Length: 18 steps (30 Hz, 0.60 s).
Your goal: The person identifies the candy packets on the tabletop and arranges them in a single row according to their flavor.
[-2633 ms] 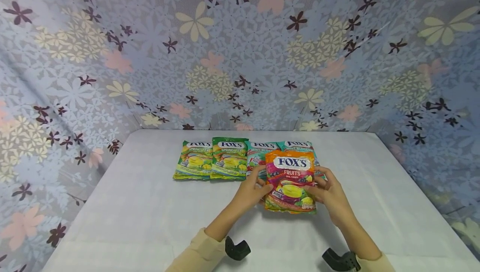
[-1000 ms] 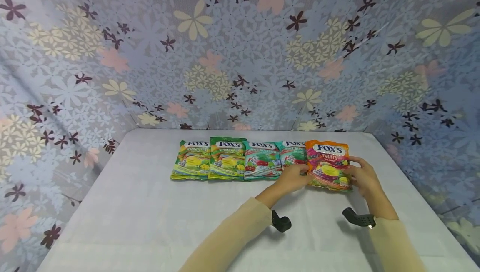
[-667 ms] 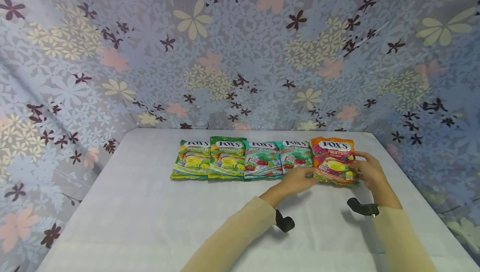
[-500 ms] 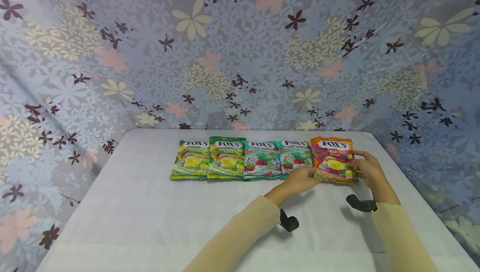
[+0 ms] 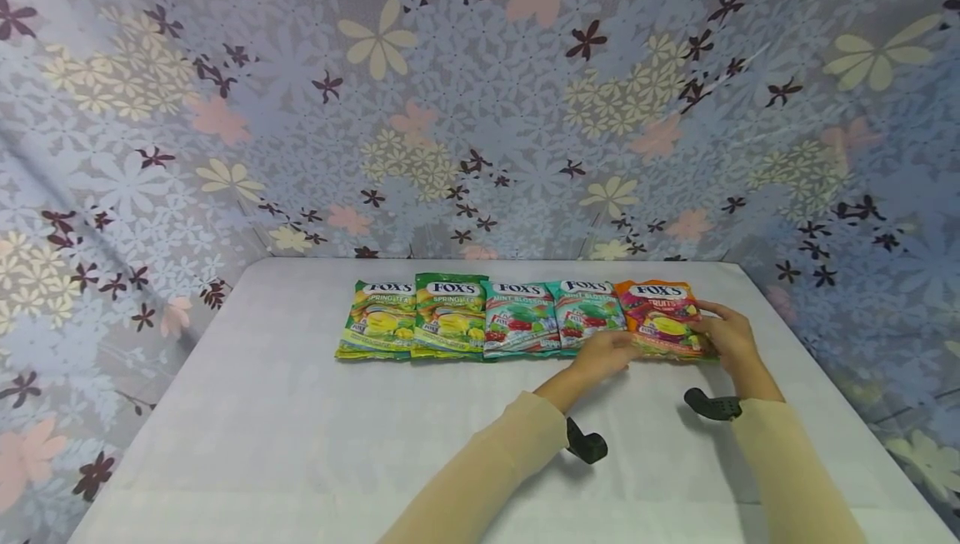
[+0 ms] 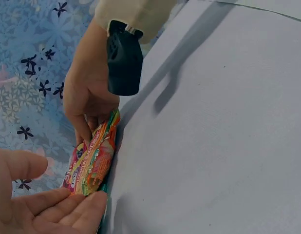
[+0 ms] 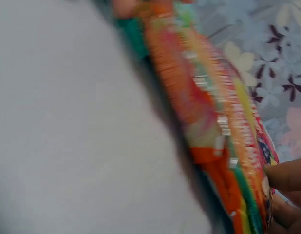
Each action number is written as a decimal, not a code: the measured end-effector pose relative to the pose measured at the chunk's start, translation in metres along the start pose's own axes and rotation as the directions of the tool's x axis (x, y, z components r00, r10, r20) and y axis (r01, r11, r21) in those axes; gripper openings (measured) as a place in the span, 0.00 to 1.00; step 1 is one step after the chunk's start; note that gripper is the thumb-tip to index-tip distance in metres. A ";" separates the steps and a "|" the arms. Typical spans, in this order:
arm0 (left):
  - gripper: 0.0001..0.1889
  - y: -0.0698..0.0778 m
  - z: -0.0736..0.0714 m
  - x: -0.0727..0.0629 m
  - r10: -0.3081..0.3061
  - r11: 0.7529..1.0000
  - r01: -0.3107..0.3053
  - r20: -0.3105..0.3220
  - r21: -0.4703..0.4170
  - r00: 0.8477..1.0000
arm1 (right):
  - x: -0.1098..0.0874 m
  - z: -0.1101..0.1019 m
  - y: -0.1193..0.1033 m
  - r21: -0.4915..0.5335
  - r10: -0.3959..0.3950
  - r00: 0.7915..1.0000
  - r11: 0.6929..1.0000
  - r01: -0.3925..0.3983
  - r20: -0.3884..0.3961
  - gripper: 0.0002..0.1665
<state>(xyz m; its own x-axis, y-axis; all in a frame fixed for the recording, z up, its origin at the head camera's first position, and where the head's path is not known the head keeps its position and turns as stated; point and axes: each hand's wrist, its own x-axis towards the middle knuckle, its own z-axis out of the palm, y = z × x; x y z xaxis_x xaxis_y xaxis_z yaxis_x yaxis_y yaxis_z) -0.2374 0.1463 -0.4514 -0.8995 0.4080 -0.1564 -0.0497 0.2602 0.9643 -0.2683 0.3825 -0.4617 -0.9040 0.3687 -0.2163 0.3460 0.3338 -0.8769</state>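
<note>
An orange and red Fox's Fruits candy bag point(image 5: 660, 319) lies at the right end of a row of candy bags. My right hand point(image 5: 731, 336) holds its right edge, thumb on the front; in the right wrist view the thumb point(image 7: 289, 174) presses the bag's side. At the lower left corner is my left hand point(image 5: 603, 354). The left wrist view shows its fingers point(image 6: 67, 207) extended against the bag, thumb lifted away. Left of the orange bag are two teal Mint Blossom bags, one point(image 5: 588, 311) partly covered by my left hand, the other point(image 5: 521, 319) fully visible.
Two green Spring Tea bags point(image 5: 450, 319) continue the row leftward, overlapping slightly. All lie on a white-covered table point(image 5: 300, 444) near its back edge. Flowered cloth point(image 5: 480, 111) stands behind and at both sides. Black wrist cameras point(image 5: 588, 444) hang under the sleeves.
The orange bag has moved from in front of the teal bags to the row's right end and been lowered flat. My left hand has loosened from its edge; the right hand stays on it.
</note>
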 end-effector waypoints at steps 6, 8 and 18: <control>0.19 -0.001 0.001 -0.001 0.035 0.998 -0.033 0.037 -0.049 0.999 | 0.000 0.006 -0.002 -0.174 -0.073 0.995 0.983 0.060 -0.070 0.33; 0.20 -0.001 0.001 -0.001 0.038 0.997 -0.035 0.046 -0.068 0.998 | -0.001 0.006 -0.002 -0.198 -0.076 0.994 0.978 0.060 -0.072 0.33; 0.24 -0.002 -0.039 -0.013 0.176 0.984 -0.180 0.103 0.021 0.979 | 0.003 0.009 0.002 -0.263 -0.213 0.966 0.950 0.169 -0.147 0.32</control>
<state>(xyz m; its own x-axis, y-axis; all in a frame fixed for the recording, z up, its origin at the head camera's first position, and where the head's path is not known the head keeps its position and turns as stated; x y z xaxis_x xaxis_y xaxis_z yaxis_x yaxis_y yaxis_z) -0.2428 0.1069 -0.4428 -0.8447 0.5352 -0.0049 0.1217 0.2009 0.9720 -0.2726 0.3766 -0.4679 -0.9101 0.4123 0.0405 0.2415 0.6074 -0.7568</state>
